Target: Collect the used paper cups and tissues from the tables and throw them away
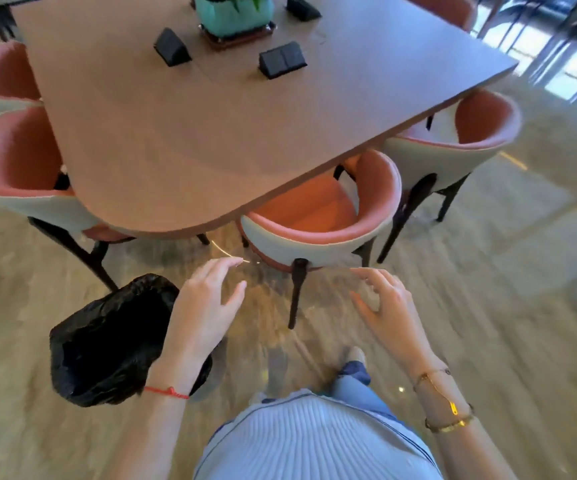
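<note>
Above the floor, we are holding our left hand [207, 306] and right hand [386, 306] out with fingers loosely spread, gripping nothing. Just beside and below our left hand, the black-lined trash bin [107, 341] is standing near the brown table [211, 133].

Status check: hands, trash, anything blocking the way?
Left hand and right hand open, empty. No cups or tissues visible on table. Black-lined bin by left hand. Chair ahead.
</note>
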A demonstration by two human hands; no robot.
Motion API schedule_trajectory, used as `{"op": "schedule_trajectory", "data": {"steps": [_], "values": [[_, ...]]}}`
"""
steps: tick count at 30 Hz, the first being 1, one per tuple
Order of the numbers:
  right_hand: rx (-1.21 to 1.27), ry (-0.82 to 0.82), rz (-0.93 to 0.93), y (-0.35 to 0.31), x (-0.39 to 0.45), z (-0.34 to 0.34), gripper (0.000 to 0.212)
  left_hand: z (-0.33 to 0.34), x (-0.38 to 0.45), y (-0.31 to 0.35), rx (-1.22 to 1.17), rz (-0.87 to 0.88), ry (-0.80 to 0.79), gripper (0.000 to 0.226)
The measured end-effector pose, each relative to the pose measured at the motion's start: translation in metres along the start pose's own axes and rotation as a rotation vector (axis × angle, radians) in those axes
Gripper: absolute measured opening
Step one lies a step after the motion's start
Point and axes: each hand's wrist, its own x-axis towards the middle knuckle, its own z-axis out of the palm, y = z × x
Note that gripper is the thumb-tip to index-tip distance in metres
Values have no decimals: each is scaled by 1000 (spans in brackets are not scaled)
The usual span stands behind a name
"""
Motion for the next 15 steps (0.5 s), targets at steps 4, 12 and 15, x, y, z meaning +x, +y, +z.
{"op": "schedule_trajectory", "data": {"steps": [4, 12, 15], "values": [[-8, 133, 120, 59, -13, -55, 33, 49, 43, 70, -16, 168, -95, 37], [-55, 323, 319, 188, -31, -180, 33, 160, 115, 236, -98, 416, -204, 35], [-70, 397, 386, 226, -33, -219, 30, 197, 134, 288, -127, 466, -259, 35]]}}
